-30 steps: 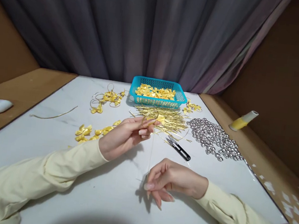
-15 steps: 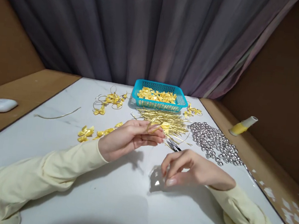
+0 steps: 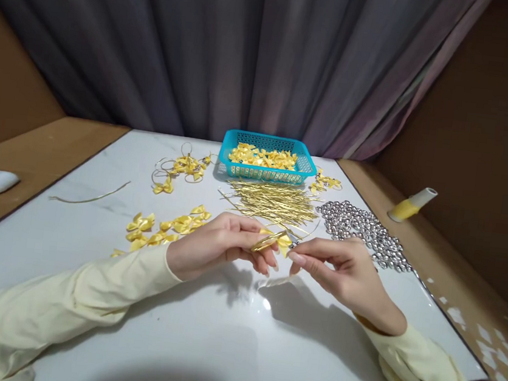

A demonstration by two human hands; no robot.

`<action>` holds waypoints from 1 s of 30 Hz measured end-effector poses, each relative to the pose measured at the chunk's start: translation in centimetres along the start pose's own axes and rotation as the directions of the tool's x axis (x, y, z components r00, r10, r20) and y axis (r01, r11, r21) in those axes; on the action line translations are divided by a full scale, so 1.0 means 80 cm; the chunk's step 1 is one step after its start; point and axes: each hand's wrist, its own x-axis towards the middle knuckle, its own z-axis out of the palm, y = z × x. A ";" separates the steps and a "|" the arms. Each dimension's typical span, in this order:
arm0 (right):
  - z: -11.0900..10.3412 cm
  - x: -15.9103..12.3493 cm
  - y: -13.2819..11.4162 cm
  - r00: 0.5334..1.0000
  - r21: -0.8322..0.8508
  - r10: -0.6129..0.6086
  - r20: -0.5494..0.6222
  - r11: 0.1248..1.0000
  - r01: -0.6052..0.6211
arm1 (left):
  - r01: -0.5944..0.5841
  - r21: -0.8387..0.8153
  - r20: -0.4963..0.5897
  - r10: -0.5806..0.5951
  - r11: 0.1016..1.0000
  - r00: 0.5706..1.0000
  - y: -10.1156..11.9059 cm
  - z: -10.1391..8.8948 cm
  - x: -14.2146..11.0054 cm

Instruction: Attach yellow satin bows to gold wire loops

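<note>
Here, a shiny yellow fabric bow [image 3: 283, 243], likely light, crushable and best gripped centrally, is pinched in the left hand [image 3: 223, 241]; anything held by the nearly closed right hand [image 3: 346, 275] beside it cannot be discerned.

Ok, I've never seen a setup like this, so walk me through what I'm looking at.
There's no machine here: a person works bare-handed, and one camera worn on the head looks forward and down. On the white table stands a blue basket of yellow bows. Near it lie gold strips, a spread of silver pieces and some loose bows. The left hand holds a gold loop, with a single bow right next to it. The right hand is close beside; what it pinches, if anything, is too small to tell.
</note>
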 end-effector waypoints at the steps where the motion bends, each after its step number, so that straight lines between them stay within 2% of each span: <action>1: 0.000 -0.001 -0.001 1.000 -0.037 -0.023 -0.006 0.999 0.023 | 0.007 -0.008 0.004 -0.007 1.000 1.000 -0.001 0.000 0.000; 5: 0.002 -0.002 -0.001 0.998 -0.111 -0.063 -0.025 0.992 0.060 | 0.023 -0.020 0.000 -0.023 1.000 1.000 -0.001 0.000 0.001; 13: 0.002 -0.004 0.002 0.999 -0.148 -0.040 -0.030 0.988 0.035 | 0.016 0.045 -0.030 -0.014 0.999 0.999 0.002 0.002 0.000; 20: 0.002 -0.005 0.001 0.993 -0.187 -0.113 -0.046 0.977 0.102 | 0.012 0.093 -0.014 -0.010 0.996 1.000 0.005 0.006 -0.002; 30: 0.003 -0.009 0.003 0.975 -0.239 -0.216 -0.057 0.951 0.197 | 0.071 -0.059 0.085 -0.066 0.996 0.994 -0.005 -0.005 0.001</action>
